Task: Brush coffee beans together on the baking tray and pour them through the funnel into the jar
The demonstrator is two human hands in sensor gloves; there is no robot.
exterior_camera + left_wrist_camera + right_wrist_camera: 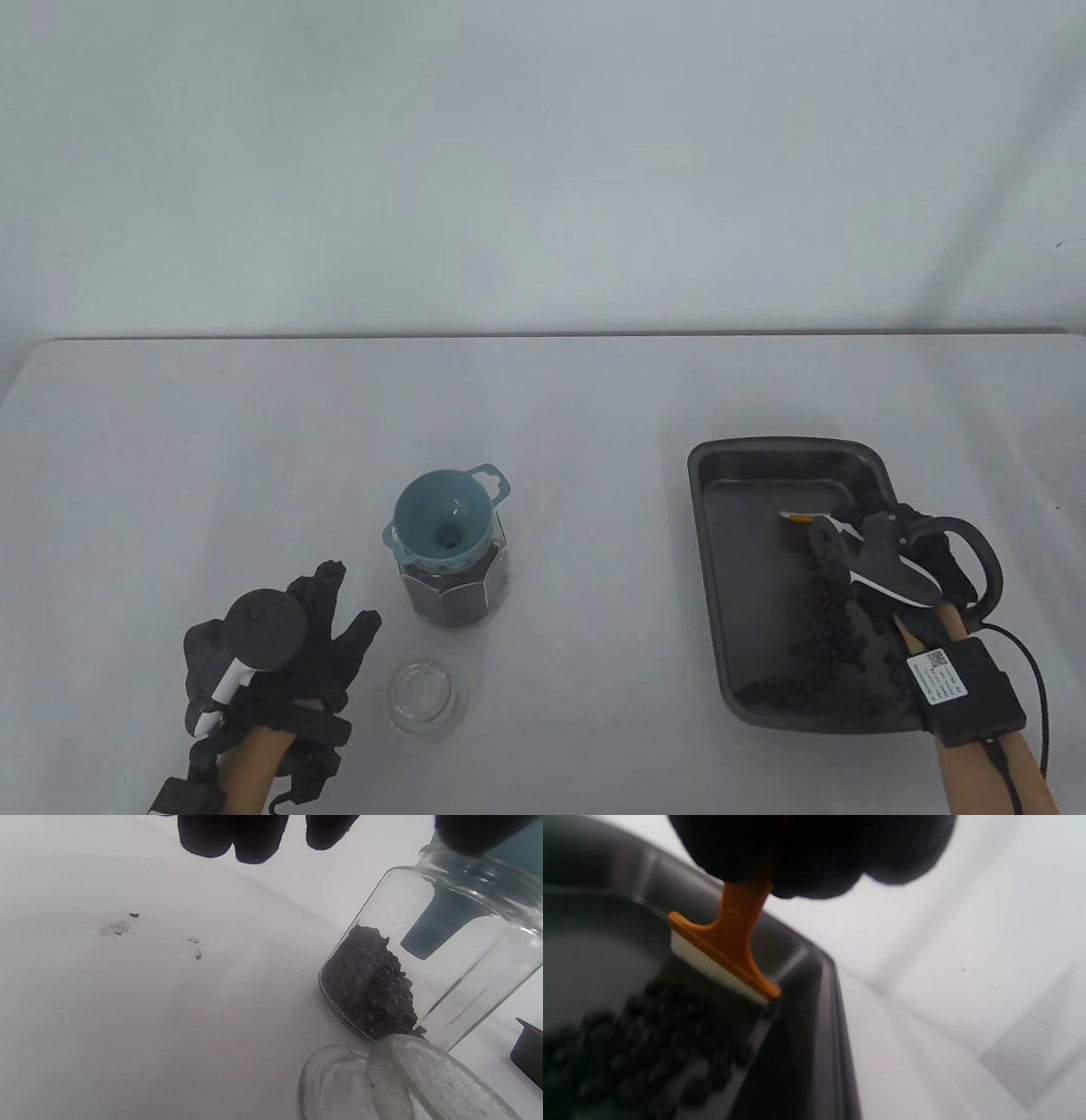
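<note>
A dark baking tray point(708, 509) lies at the right, with coffee beans point(827, 611) strewn down its middle to the near end. My right hand point(920, 552) grips an orange brush point(729, 946) by its handle; the white bristles point(712, 974) stand in the tray just beyond the beans point(649, 1052). A glass jar point(458, 586), partly filled with beans point(373, 984), stands at centre-left with a blue funnel point(445, 518) in its mouth. My left hand point(327, 628) rests flat and open on the table left of the jar point(445, 955), holding nothing.
The jar's glass lid point(428, 696) lies on the table just in front of the jar, right of my left hand, and shows as the lid point(382, 1082) in the left wrist view. A few small specks point(195, 952) mark the white tabletop.
</note>
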